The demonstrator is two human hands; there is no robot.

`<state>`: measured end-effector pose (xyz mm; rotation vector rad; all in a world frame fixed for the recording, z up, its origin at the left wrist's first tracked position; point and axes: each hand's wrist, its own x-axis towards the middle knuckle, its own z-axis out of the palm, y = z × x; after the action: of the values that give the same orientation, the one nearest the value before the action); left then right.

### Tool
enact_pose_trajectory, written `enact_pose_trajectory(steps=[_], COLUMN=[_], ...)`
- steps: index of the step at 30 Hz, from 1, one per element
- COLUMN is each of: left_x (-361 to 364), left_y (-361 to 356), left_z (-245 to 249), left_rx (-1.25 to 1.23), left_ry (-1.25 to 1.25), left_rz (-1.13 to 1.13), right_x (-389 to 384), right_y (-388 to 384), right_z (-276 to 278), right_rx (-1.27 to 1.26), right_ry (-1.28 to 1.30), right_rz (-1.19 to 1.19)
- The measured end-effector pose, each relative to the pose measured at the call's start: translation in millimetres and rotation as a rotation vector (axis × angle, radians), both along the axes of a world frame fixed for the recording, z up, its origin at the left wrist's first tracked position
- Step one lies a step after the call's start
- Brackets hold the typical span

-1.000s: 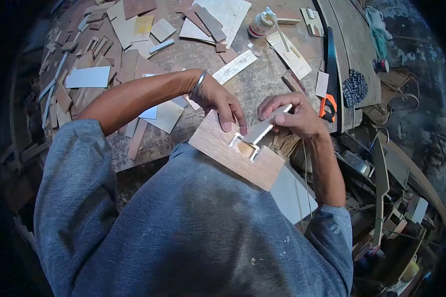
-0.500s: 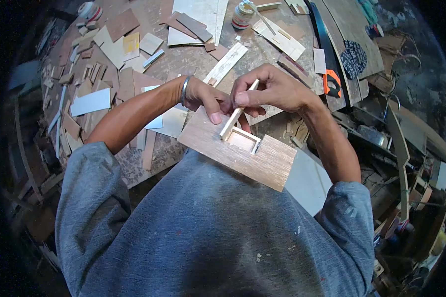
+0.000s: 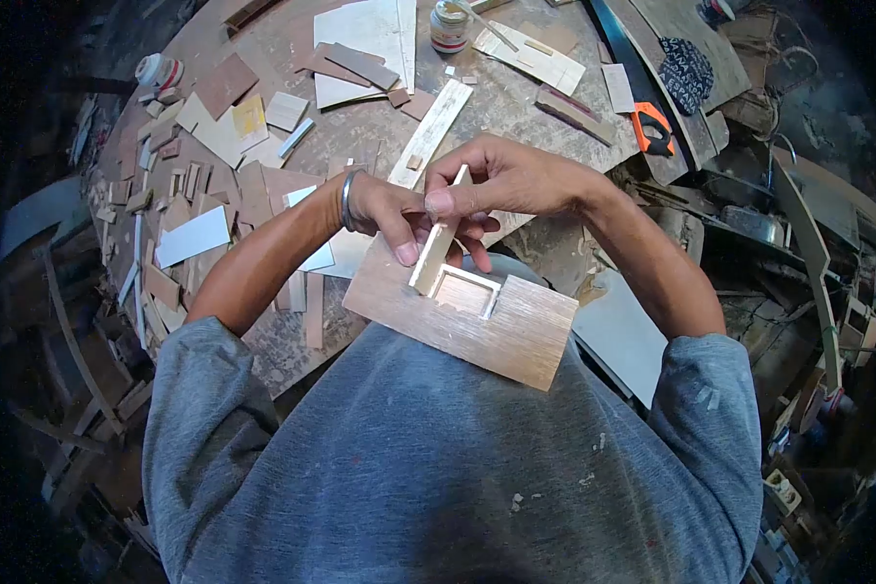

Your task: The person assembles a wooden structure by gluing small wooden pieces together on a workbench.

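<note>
– Since a second ago, has the pale strip [image 3: 436, 255] swung steeper?
– Yes. On the head camera it runs up and away from the notch [image 3: 465, 292] in the wood panel [image 3: 516, 336]. The right hand [image 3: 521, 180] pinches its top end. The left hand [image 3: 389, 206] clamps the panel's far edge, just beside.

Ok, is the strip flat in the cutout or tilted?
Tilted: right hand holds strip, only its lower end at the cutout corner.

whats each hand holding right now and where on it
Right hand pinches the pale strip by its upper end, its lower end at the notch. Left hand grips the wooden panel at its top edge.
</note>
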<state>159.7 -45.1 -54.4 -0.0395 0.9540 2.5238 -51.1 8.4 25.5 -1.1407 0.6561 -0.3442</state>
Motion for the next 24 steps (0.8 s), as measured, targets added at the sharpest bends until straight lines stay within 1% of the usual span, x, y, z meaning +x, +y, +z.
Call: enact_pose_trajectory(steps=[4,6,9,11,12,14,15,18,19,22,24], left_x=[1.3,1.5,0.8,2.9,5.7,14.5,18.4,16.8,14.4,8.5,11.2], left_y=[4.9,9.9,11.1,13.2,13.1,9.6,9.7,13.2,15.4,23.4,24.6], left_z=[0.9,9.8,20.8,20.0,12.7,-6.0,-7.5,-5.6,-1.1,-4.6,-2.7], left_rx=[0.025,-0.008,-0.073,-0.121,-0.134,-0.157,-0.214,-0.162,-0.104,-0.115,-0.088], left_ry=[0.034,-0.009,-0.023,-0.004,-0.042,-0.117,-0.159,-0.182,-0.124,0.028,0.012], left_rz=[0.009,0.047,0.068,0.097,0.060,-0.004,0.019,-0.040,-0.030,0.045,0.071], right_x=[-2.8,-0.9,-3.3,-5.2,-5.8,-5.7,-4.9,-3.9,-1.9,1.8,1.2], right_y=[2.5,5.7,7.7,8.2,8.2,6.9,6.0,4.9,7.9,14.8,14.7], right_z=[-2.0,-3.3,-3.2,2.9,6.5,13.1,14.9,13.4,14.6,11.9,12.3], right_rx=[-0.073,-0.143,-0.154,-0.243,-0.287,-0.653,-0.834,-0.786,-0.756,-0.615,-0.595], right_ry=[-0.004,-0.012,-0.063,-0.014,0.011,-0.002,-0.015,-0.060,-0.012,0.017,0.027], right_rz=[0.025,0.009,0.016,0.017,0.019,-0.006,-0.015,0.166,0.210,0.126,0.127])
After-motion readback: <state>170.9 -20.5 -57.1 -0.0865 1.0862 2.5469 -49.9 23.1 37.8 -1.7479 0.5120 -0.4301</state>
